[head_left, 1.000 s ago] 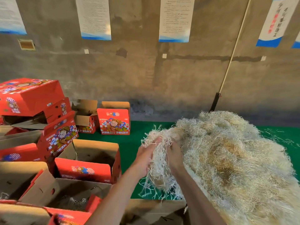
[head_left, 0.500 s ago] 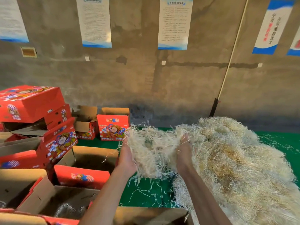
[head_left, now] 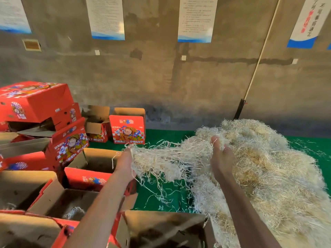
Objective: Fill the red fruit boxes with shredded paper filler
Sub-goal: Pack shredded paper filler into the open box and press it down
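Note:
A big heap of pale shredded paper (head_left: 265,169) covers the right side of the green surface. My left hand (head_left: 125,163) grips one end of a stretched clump of shredded paper (head_left: 166,158), and my right hand (head_left: 221,156) holds its other end against the heap. The clump hangs in the air between my hands, with strands trailing down. An open red fruit box (head_left: 86,178) stands just left of my left hand. Another open box (head_left: 59,203) nearer me has a little filler at its bottom.
More red fruit boxes (head_left: 35,101) are stacked at the left, and two boxes (head_left: 128,129) stand by the grey wall. An open cardboard box (head_left: 161,230) sits at the bottom edge. A pole (head_left: 258,63) leans on the wall. Loose strands lie on the green mat (head_left: 161,136).
My hands have moved apart: the left hand has pulled the clump leftward toward the boxes, stretching it out from the heap. The right hand has shifted right.

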